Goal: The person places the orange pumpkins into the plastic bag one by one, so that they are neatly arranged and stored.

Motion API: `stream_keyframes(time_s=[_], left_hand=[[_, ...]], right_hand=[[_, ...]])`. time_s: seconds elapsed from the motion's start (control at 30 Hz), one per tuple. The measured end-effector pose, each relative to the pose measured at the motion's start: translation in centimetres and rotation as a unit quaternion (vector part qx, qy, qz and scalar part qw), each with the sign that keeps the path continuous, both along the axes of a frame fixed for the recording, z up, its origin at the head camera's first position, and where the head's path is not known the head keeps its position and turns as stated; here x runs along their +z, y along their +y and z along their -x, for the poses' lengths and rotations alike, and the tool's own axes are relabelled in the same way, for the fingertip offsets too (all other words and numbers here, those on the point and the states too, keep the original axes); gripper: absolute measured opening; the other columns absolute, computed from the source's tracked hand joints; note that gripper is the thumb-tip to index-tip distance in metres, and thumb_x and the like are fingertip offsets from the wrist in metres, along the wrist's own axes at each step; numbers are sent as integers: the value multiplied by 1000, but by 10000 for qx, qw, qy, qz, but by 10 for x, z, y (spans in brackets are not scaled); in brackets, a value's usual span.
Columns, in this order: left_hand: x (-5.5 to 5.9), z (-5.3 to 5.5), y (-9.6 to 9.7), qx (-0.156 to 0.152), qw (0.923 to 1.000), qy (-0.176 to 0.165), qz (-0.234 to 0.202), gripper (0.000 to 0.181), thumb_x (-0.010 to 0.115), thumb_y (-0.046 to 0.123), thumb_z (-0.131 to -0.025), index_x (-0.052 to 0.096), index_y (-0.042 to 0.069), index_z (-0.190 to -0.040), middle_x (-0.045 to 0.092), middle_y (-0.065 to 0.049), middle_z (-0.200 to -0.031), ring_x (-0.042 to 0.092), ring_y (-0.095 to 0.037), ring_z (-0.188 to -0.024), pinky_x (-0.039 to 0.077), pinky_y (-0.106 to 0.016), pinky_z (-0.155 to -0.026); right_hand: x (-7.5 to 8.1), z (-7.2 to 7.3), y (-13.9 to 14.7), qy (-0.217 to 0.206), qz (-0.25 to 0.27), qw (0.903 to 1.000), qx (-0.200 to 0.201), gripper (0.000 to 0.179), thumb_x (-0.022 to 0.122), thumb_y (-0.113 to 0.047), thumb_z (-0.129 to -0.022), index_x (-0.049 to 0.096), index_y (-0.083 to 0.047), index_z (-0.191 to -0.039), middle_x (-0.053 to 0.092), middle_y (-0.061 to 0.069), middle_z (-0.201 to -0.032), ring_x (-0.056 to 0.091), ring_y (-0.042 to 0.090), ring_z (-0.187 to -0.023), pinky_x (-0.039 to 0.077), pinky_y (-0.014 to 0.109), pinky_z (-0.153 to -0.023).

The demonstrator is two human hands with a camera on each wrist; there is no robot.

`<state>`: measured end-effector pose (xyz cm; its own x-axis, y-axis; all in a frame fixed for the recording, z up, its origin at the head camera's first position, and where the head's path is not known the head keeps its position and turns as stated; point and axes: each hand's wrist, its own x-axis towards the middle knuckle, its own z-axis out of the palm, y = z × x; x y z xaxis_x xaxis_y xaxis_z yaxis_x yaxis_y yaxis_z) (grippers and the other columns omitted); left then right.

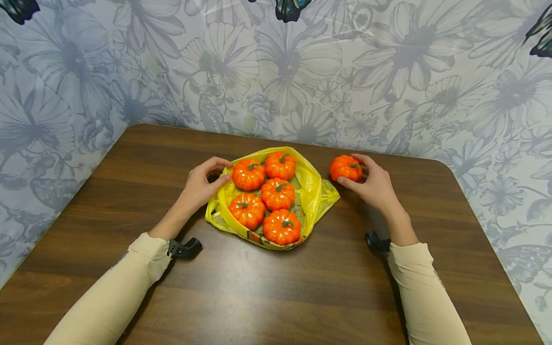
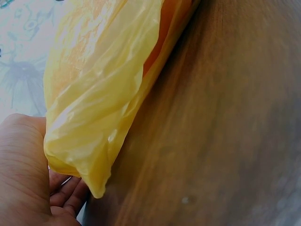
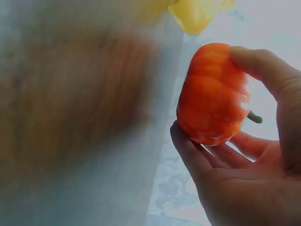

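A yellow plastic bag [image 1: 311, 184] lies spread on the table with its mouth open upward. Inside it sit several small orange toy pumpkins [image 1: 278, 194] with green stems. My left hand [image 1: 201, 182] holds the bag's left rim between thumb and fingers, beside the upper-left pumpkin; in the left wrist view the yellow plastic [image 2: 103, 108] partly hides those fingers. To the right of the bag, my right hand [image 1: 374, 184] grips another small pumpkin [image 1: 345, 167]. The right wrist view shows this pumpkin [image 3: 214, 96] between the thumb and the fingertips, its stem facing the palm.
The brown wooden table [image 1: 258, 297] runs back to a wall [image 1: 293, 72] covered in a floral print. A loose corner of the bag [image 1: 329, 194] points right, toward the right hand. Each wrist wears a black strap [image 1: 184, 248].
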<state>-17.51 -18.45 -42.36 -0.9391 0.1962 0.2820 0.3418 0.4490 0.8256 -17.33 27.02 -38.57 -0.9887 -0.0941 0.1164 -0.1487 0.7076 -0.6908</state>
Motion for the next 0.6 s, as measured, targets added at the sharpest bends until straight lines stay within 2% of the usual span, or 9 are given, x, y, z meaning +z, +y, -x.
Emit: stream_keyframes(time_s=[0.17, 0.43, 0.6], left_hand=[[2, -1, 0, -11, 10000, 8, 23, 28, 72, 7, -98, 69, 7, -126, 75, -13, -120, 67, -24, -108, 49, -29, -95], [3, -2, 0, 21, 10000, -1, 19, 28, 72, 7, -98, 70, 7, -126, 76, -13, -120, 67, -24, -108, 50, -32, -96], [4, -2, 1, 19, 10000, -39, 17, 28, 72, 7, -98, 70, 7, -126, 76, -13, -120, 67, -24, -108, 49, -28, -95]], right_hand=[[12, -12, -6, -14, 324, 9995, 48, 76, 83, -38, -92, 49, -10, -154, 57, 17, -150, 61, 36, -132, 50, 51, -109], [33, -27, -31, -177, 1206, 9912, 511, 69, 85, -32, -91, 54, -17, -151, 59, 6, -146, 64, 22, -127, 52, 25, -104], [35, -32, -44, -141, 1526, 9855, 724, 65, 85, -24, -91, 56, -16, -149, 59, 4, -145, 64, 20, -125, 52, 23, -102]])
